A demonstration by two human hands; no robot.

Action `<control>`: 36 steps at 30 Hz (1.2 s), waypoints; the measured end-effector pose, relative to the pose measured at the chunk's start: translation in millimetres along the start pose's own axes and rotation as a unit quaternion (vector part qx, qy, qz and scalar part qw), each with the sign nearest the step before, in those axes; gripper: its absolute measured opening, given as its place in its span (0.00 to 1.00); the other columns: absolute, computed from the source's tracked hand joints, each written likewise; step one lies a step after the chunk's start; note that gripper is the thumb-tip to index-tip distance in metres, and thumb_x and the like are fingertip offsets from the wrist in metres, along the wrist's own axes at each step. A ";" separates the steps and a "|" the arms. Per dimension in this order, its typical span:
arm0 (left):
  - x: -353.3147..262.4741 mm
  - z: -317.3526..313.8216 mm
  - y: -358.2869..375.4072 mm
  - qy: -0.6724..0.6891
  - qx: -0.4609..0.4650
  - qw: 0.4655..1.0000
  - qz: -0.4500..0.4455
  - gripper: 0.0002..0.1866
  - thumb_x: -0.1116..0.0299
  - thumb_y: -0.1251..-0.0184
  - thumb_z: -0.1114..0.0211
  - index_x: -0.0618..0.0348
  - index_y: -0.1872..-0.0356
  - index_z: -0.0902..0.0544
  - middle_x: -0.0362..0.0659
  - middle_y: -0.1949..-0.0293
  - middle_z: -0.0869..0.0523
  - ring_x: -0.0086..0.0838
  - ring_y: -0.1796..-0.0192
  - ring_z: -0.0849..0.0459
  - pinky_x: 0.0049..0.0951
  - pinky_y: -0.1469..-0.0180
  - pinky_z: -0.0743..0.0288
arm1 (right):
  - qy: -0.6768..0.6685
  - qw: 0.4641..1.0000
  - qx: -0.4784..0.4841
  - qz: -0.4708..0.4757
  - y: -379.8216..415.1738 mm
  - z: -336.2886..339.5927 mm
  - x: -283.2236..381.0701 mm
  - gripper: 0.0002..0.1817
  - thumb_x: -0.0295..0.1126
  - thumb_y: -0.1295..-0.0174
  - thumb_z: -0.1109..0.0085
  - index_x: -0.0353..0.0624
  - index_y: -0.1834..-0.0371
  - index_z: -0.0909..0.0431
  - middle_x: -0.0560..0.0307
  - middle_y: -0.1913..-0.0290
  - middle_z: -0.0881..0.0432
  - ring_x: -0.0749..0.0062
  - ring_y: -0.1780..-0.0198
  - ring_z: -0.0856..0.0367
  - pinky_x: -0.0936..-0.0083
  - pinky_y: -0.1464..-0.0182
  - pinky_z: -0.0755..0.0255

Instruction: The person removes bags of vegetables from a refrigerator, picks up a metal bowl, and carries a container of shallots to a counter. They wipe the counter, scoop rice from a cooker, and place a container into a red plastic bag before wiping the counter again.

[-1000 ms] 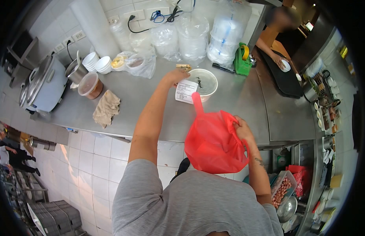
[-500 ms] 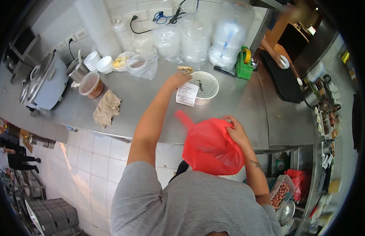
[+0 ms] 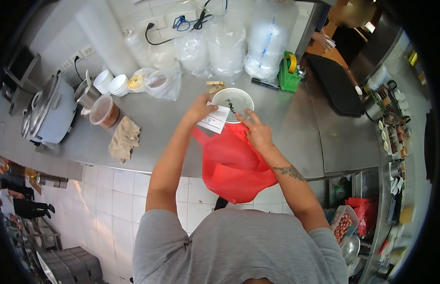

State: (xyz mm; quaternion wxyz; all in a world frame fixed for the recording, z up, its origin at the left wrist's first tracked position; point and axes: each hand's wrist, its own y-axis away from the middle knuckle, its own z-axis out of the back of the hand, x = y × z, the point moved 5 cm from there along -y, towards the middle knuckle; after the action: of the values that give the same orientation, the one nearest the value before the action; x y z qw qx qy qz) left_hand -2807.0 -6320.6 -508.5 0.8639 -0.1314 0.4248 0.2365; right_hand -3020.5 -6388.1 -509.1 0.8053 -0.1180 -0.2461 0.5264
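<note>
My left hand (image 3: 199,110) pinches a white printed receipt (image 3: 215,119) just left of a round lidded plastic tub (image 3: 244,97) with dark handwriting on its lid. My right hand (image 3: 259,134) is at the tub's near side, its fingers apart and pointing at the rim. Below both hands a red plastic bag (image 3: 236,175) hangs over the counter's front edge, one handle stretching up under the receipt. Whether my right hand's lower fingers touch the bag is hidden. Wooden clothespins (image 3: 215,86) lie just behind the tub.
On the steel counter (image 3: 168,123) stand a sauce tub (image 3: 104,111), a crumpled cloth (image 3: 125,139), white bowls (image 3: 118,84) and a rice cooker (image 3: 59,111). A green tape dispenser (image 3: 289,73) and black marker (image 3: 265,84) are behind. A co-worker's hand (image 3: 324,40) shows beyond a black tray (image 3: 336,85).
My right hand has left the bag's right edge and moved up to the tub. The bag has shifted left. My left hand has drawn the receipt slightly closer, away from the clothespins.
</note>
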 end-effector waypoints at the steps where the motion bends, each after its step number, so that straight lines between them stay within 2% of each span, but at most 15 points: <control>1: -0.4 3.3 -0.3 0.000 0.008 1.000 0.002 0.16 0.65 0.48 0.31 0.63 0.64 0.25 0.51 0.71 0.20 0.33 0.69 0.19 0.32 0.65 0.28 | 0.000 1.000 0.003 0.001 -0.5 -0.2 0.1 0.30 0.25 0.53 0.42 0.64 0.43 0.26 0.59 0.39 0.30 0.60 0.71 0.18 0.65 0.70 0.23; 6: -13.5 49.4 2.1 -0.085 -0.035 0.995 -0.034 0.11 0.67 0.46 0.34 0.62 0.66 0.24 0.46 0.71 0.20 0.28 0.67 0.22 0.29 0.65 0.30 | 0.025 0.999 0.038 -0.017 -5.5 5.7 0.4 0.28 0.25 0.50 0.45 0.64 0.43 0.25 0.60 0.40 0.29 0.59 0.73 0.18 0.64 0.71 0.23; 11: 30.3 106.9 -1.0 0.003 -0.043 0.999 -0.004 0.12 0.66 0.45 0.36 0.64 0.66 0.23 0.51 0.70 0.18 0.37 0.65 0.20 0.35 0.61 0.29 | 0.036 0.999 0.031 -0.022 -12.6 2.9 -22.6 0.29 0.24 0.51 0.45 0.63 0.43 0.26 0.61 0.40 0.30 0.58 0.72 0.18 0.63 0.68 0.23; 15: 94.3 90.4 -40.4 -0.011 -0.173 0.984 0.047 0.15 0.61 0.39 0.40 0.64 0.59 0.21 0.55 0.68 0.18 0.47 0.62 0.19 0.39 0.57 0.28 | -0.029 0.998 0.048 -0.038 -17.5 10.6 -22.4 0.29 0.23 0.51 0.45 0.62 0.43 0.26 0.59 0.40 0.31 0.56 0.63 0.19 0.64 0.61 0.23; 16: 99.8 84.0 -43.6 -0.117 -0.201 0.972 0.021 0.18 0.59 0.37 0.42 0.63 0.54 0.22 0.58 0.63 0.19 0.51 0.56 0.20 0.43 0.52 0.29 | -0.050 0.997 0.049 -0.042 -16.8 17.7 -20.4 0.29 0.22 0.50 0.46 0.61 0.43 0.26 0.59 0.40 0.31 0.55 0.61 0.19 0.64 0.58 0.23; 20: 60.0 85.6 -19.9 -0.174 -0.286 0.942 0.027 0.17 0.61 0.34 0.48 0.62 0.53 0.22 0.60 0.54 0.23 0.55 0.49 0.25 0.46 0.49 0.31 | -0.147 0.984 0.023 -0.098 1.1 39.3 -20.0 0.26 0.21 0.48 0.51 0.58 0.44 0.25 0.56 0.40 0.31 0.52 0.54 0.22 0.66 0.52 0.26; 23: 31.8 96.9 4.9 -0.163 -0.331 0.929 -0.005 0.14 0.64 0.33 0.48 0.66 0.59 0.21 0.57 0.60 0.19 0.46 0.55 0.21 0.39 0.53 0.28 | -0.205 0.971 0.046 -0.117 23.0 40.6 -38.5 0.23 0.20 0.46 0.55 0.48 0.46 0.24 0.52 0.45 0.25 0.58 0.55 0.20 0.69 0.51 0.28; 25: -17.9 72.9 34.7 0.068 -0.197 0.978 0.020 0.10 0.71 0.36 0.48 0.64 0.61 0.21 0.52 0.66 0.19 0.37 0.64 0.19 0.33 0.62 0.27 | -0.356 0.909 0.061 -0.206 37.8 31.6 -52.8 0.20 0.21 0.44 0.57 0.43 0.50 0.23 0.51 0.51 0.22 0.63 0.57 0.20 0.72 0.51 0.29; 26: -38.6 43.8 51.5 0.125 -0.146 0.979 -0.072 0.08 0.74 0.38 0.47 0.64 0.61 0.21 0.48 0.70 0.19 0.32 0.69 0.20 0.28 0.65 0.27 | -0.428 0.866 0.070 -0.249 45.3 26.5 -55.6 0.18 0.21 0.43 0.58 0.40 0.52 0.23 0.51 0.55 0.20 0.66 0.58 0.20 0.74 0.51 0.29; 28: -84.0 -26.1 107.1 0.188 0.070 0.973 -0.111 0.12 0.70 0.37 0.45 0.61 0.54 0.23 0.44 0.57 0.19 0.27 0.54 0.22 0.28 0.51 0.29 | -0.463 0.824 0.063 -0.320 55.2 30.7 -53.7 0.17 0.21 0.42 0.60 0.37 0.54 0.23 0.54 0.59 0.19 0.70 0.60 0.21 0.74 0.54 0.29; 29: -121.7 -46.4 135.9 0.088 0.207 0.968 -0.110 0.13 0.68 0.37 0.43 0.60 0.52 0.23 0.46 0.51 0.22 0.33 0.50 0.23 0.32 0.45 0.31 | -0.479 0.801 0.060 -0.354 58.7 35.5 -51.4 0.16 0.21 0.41 0.60 0.36 0.55 0.23 0.55 0.60 0.19 0.71 0.60 0.22 0.74 0.55 0.28; 31: -88.5 -119.1 168.0 -0.083 0.327 0.915 -0.219 0.13 0.66 0.36 0.42 0.60 0.53 0.23 0.49 0.53 0.21 0.35 0.49 0.23 0.34 0.43 0.32 | -0.609 0.653 0.043 -0.449 66.9 50.8 -42.4 0.15 0.25 0.39 0.59 0.36 0.55 0.23 0.56 0.60 0.19 0.70 0.62 0.22 0.73 0.57 0.27; 32: -77.6 -122.8 163.1 -0.079 0.320 0.919 -0.215 0.13 0.66 0.35 0.43 0.60 0.53 0.23 0.49 0.54 0.20 0.36 0.50 0.22 0.35 0.45 0.31 | -0.661 0.567 0.032 -0.490 73.2 54.9 -39.5 0.14 0.27 0.38 0.59 0.36 0.56 0.23 0.56 0.60 0.20 0.69 0.63 0.22 0.73 0.58 0.26; 34: -66.8 -117.7 146.5 -0.074 0.310 0.923 -0.214 0.13 0.65 0.34 0.43 0.60 0.53 0.23 0.49 0.58 0.18 0.38 0.53 0.21 0.35 0.48 0.29 | -0.686 0.532 0.002 -0.495 97.9 55.4 -61.1 0.15 0.33 0.37 0.57 0.35 0.55 0.24 0.54 0.58 0.19 0.68 0.60 0.21 0.71 0.58 0.25; 36: -55.2 -75.8 113.5 0.114 0.139 0.981 0.070 0.14 0.62 0.32 0.46 0.62 0.55 0.23 0.49 0.65 0.17 0.38 0.59 0.18 0.33 0.57 0.26 | -0.696 0.520 -0.021 -0.495 121.5 51.6 -66.2 0.17 0.37 0.36 0.56 0.36 0.55 0.24 0.53 0.57 0.19 0.66 0.59 0.20 0.70 0.57 0.24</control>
State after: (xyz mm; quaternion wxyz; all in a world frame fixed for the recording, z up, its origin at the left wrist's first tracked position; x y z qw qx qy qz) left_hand -2946.1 -6272.6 -513.4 0.8011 -0.0061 0.5574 0.2181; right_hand -3164.8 -6400.9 -537.8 0.5054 0.4098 -0.7578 -0.0483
